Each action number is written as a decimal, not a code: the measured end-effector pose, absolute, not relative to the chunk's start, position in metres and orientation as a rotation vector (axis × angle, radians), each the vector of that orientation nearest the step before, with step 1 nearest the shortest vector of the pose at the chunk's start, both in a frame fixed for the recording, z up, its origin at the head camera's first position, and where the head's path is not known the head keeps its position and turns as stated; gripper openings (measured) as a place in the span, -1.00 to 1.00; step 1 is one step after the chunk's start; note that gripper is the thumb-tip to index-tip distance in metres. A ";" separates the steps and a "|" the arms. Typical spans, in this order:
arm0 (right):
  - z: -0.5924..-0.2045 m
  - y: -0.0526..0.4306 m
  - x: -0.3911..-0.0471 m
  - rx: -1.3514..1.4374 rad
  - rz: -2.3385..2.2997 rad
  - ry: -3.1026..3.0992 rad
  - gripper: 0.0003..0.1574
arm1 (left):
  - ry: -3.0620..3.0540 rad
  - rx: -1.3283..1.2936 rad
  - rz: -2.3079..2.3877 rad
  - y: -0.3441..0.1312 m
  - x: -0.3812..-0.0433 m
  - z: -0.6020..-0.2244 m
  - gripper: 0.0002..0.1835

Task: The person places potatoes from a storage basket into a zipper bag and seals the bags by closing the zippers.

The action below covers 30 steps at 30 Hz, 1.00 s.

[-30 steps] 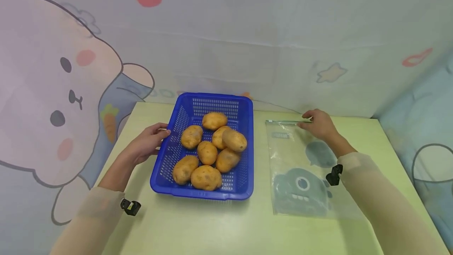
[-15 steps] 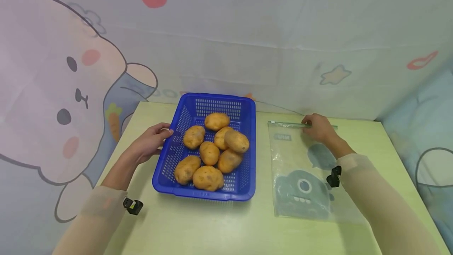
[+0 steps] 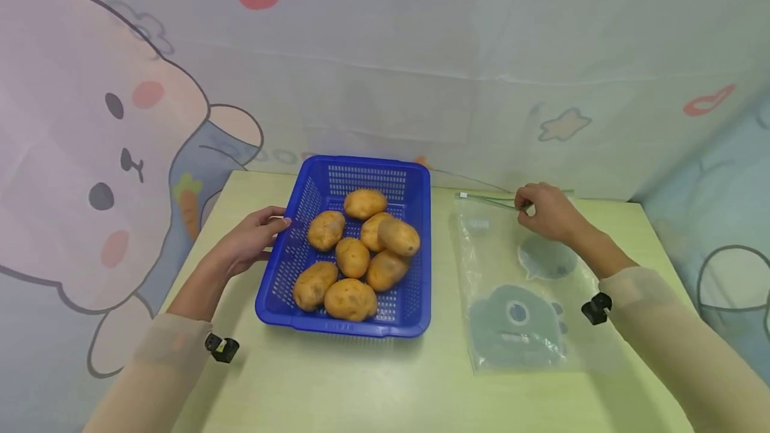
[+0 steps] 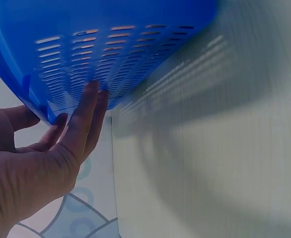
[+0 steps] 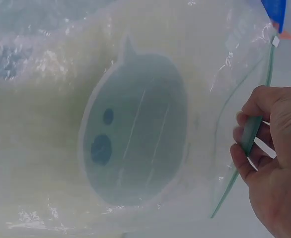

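A blue perforated plastic basket [image 3: 343, 329] holding several potatoes [image 3: 351, 301] stands on the table. At its left rim is my left hand [image 3: 249, 240]; the left wrist view shows the fingers [image 4: 83, 119] reaching along the outer wall, with the thumb at the rim. To the right lies a clear zip bag [image 3: 490, 256] with a green monster print and a speech-bubble print. My right hand [image 3: 549, 212] pinches its green zip edge, fingers curled round the strip. In the right wrist view the bag's two mouth edges stand apart, and a white slider [image 5: 276, 41] sits at one end.
The pale yellow-green table [image 3: 337, 379] backs onto a light cloth wall [image 3: 385, 85] printed with a bear, a heart and a star. The basket's right side stands near the bag's left edge.
The right hand has lifted the bag's zip edge slightly and shifted right along it; the mouth edges now show apart. The left hand has stayed at the basket rim.
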State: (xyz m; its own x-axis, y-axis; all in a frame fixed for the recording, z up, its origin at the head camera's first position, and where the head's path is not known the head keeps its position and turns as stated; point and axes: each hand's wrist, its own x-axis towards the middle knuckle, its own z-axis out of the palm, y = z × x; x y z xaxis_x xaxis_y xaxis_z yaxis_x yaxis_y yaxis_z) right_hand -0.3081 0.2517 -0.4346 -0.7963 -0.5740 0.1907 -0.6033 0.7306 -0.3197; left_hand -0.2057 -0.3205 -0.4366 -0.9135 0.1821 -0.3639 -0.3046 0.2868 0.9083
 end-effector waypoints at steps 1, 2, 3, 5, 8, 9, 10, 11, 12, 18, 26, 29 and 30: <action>-0.431 0.250 -0.306 1.001 0.548 -2.826 -0.87 | 2.164 -0.111 1.661 -0.321 -0.206 -0.437 -0.40; -0.427 0.248 -0.304 1.032 0.529 -2.802 -0.85 | 2.166 -0.110 1.661 -0.321 -0.206 -0.437 -0.41; -0.422 0.246 -0.302 1.061 0.510 -2.784 -0.83 | 2.168 -0.107 1.661 -0.321 -0.206 -0.438 -0.40; -0.414 0.242 -0.298 1.116 0.470 -2.754 -0.80 | 2.172 -0.104 1.657 -0.322 -0.206 -0.438 -0.40; -0.402 0.233 -0.289 1.186 0.413 -2.738 -0.75 | 2.177 -0.092 1.651 -0.322 -0.207 -0.439 -0.39; -0.399 0.229 -0.286 1.215 0.398 -2.726 -0.74 | 2.179 -0.090 1.648 -0.322 -0.207 -0.439 -0.39; -0.396 0.226 -0.283 1.250 0.386 -2.706 -0.72 | 2.181 -0.090 1.647 -0.323 -0.207 -0.439 -0.39; -0.395 0.221 -0.280 1.290 0.373 -2.674 -0.69 | 2.183 -0.091 1.645 -0.323 -0.207 -0.440 -0.40; -0.394 0.216 -0.277 1.339 0.364 -2.633 -0.67 | 2.187 -0.088 1.643 -0.323 -0.207 -0.440 -0.40; -0.398 0.186 -0.257 1.620 0.257 -2.314 -0.60 | 2.191 -0.088 1.645 -0.324 -0.208 -0.441 -0.41; -0.395 0.157 -0.236 1.693 0.002 -2.220 -0.66 | 2.183 -0.078 1.656 -0.324 -0.208 -0.443 -0.40; -0.394 0.155 -0.234 1.677 0.009 -2.258 -0.68 | 2.191 -0.087 1.651 -0.324 -0.208 -0.442 -0.40; -0.393 0.155 -0.234 1.673 0.023 -2.268 -0.67 | 2.193 -0.086 1.648 -0.324 -0.207 -0.442 -0.40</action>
State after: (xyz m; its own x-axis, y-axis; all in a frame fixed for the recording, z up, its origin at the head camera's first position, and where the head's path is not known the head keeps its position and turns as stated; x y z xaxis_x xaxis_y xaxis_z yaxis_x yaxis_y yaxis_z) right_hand -0.2339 0.1545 -0.3935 -0.2619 -0.9280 0.2651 -0.9333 0.3135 0.1754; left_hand -0.2075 -0.3238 -0.4424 -0.9205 0.1837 -0.3449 -0.2801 0.3050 0.9102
